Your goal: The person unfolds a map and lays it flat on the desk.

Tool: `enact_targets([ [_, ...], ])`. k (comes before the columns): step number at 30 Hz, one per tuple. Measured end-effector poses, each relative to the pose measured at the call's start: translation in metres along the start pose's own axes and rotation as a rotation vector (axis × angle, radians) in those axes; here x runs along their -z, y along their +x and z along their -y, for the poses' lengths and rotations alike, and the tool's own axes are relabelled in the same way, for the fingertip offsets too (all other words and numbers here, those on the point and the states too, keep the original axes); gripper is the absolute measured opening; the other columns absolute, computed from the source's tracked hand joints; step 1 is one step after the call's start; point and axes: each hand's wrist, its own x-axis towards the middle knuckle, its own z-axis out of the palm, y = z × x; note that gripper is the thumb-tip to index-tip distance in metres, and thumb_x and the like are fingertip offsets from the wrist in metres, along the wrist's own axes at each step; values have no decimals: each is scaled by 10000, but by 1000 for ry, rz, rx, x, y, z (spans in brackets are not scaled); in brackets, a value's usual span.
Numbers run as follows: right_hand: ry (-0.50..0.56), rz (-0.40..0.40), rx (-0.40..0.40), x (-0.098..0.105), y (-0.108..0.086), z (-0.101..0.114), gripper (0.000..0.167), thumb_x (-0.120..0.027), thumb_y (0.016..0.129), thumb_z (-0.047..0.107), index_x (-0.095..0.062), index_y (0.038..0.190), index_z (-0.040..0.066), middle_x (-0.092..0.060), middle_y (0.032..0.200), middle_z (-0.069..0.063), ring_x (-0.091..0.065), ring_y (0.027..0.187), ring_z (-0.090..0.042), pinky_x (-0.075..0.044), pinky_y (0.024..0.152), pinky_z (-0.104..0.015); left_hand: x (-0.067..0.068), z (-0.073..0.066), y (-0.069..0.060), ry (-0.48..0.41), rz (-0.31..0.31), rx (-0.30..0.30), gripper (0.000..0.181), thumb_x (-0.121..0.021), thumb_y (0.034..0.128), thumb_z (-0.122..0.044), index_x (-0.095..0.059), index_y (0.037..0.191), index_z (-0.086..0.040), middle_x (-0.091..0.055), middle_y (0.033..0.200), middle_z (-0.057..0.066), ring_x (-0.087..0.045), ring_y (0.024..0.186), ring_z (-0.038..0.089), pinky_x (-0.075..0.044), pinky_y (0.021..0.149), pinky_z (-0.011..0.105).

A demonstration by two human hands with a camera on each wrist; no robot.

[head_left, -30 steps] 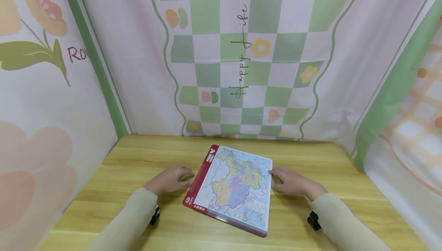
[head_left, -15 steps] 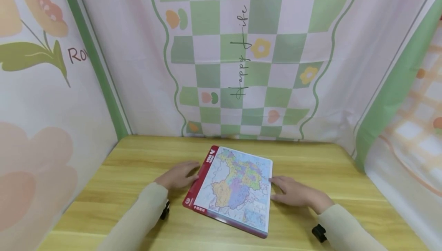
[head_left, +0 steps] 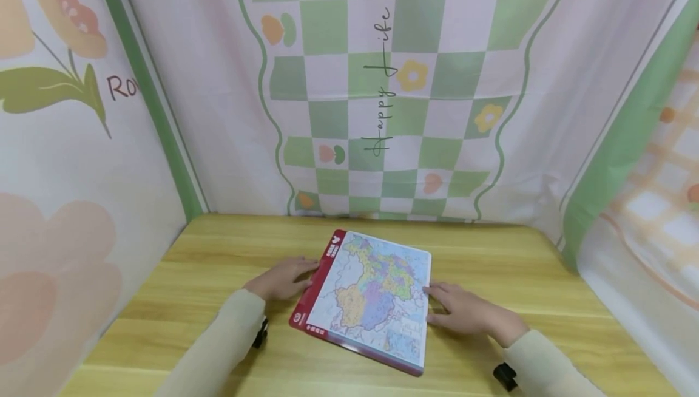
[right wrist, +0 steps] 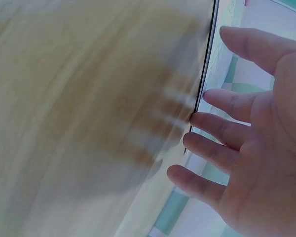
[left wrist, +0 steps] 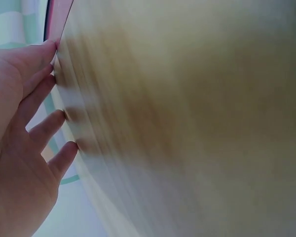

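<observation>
A flat map board (head_left: 371,300) with a red strip along its left side lies tilted on the wooden table. At its red edge, my left hand (head_left: 281,278) rests with loosely spread fingers, their tips touching the edge. Across from it, my right hand (head_left: 464,309) has fingertips and thumb against the board's right edge. The left wrist view shows my left fingers (left wrist: 47,126) extended, tips at the tabletop beside a sliver of the red strip. My right fingers (right wrist: 212,148) are spread too, by the thin dark edge of the board in the right wrist view.
The wooden table (head_left: 218,251) extends around the board on all sides. Behind it hangs a green-and-white checked curtain (head_left: 409,111) with lettering. Patterned fabric (head_left: 60,172) closes off the left side, and a green-edged curtain (head_left: 611,160) hangs on the right.
My left hand has moved right onto the board's red edge. My right hand has slid nearer along the right edge. The map board has stayed about where it was.
</observation>
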Motion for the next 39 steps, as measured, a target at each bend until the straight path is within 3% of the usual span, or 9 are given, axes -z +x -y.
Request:
enact_targets([
  [4, -4, -13, 16, 0, 1, 0, 678, -631, 986, 386, -444, 1451, -70, -388, 1484, -331, -351, 1360, -528, -286, 1104, -663, -1, 2, -1, 4, 4, -29, 475, -542, 1043, -193, -467, 1489, -50, -453, 1524, 130, -356, 1413, 414, -280, 1157, 565],
  [10, -11, -36, 33, 1, 4, -1, 667, -638, 984, 368, -453, 1437, -86, -395, 1474, -340, -359, 1353, -532, -292, 1101, -664, -1, 2, -4, 9, 29, -6, 492, -565, 1033, -237, -476, 1494, -88, -443, 1538, 87, -347, 1421, 399, -297, 1147, 573],
  [16, -17, -45, 34, 3, 10, -3, 660, -629, 990, 349, -444, 1435, -103, -399, 1477, -335, -357, 1361, -520, -283, 1114, -649, -4, 2, -8, 35, 27, -25, 497, -562, 1034, -248, -474, 1489, -68, -448, 1532, 99, -347, 1420, 408, -289, 1153, 565],
  [27, 2, -39, -8, 5, 19, -6, 645, -600, 1012, 344, -417, 1474, -67, -363, 1519, -307, -321, 1395, -501, -267, 1129, -638, -2, -12, -18, 37, 32, -19, 534, -585, 1021, -263, -463, 1484, -27, -423, 1540, 146, -357, 1418, 384, -299, 1152, 553],
  [39, 10, -36, -8, 5, 25, -8, 632, -582, 1023, 320, -400, 1478, -79, -356, 1523, -309, -318, 1399, -496, -270, 1131, -632, 0, -15, -22, 58, 35, -28, 544, -609, 1011, -276, -476, 1471, -17, -435, 1526, 155, -384, 1397, 384, -331, 1135, 551],
])
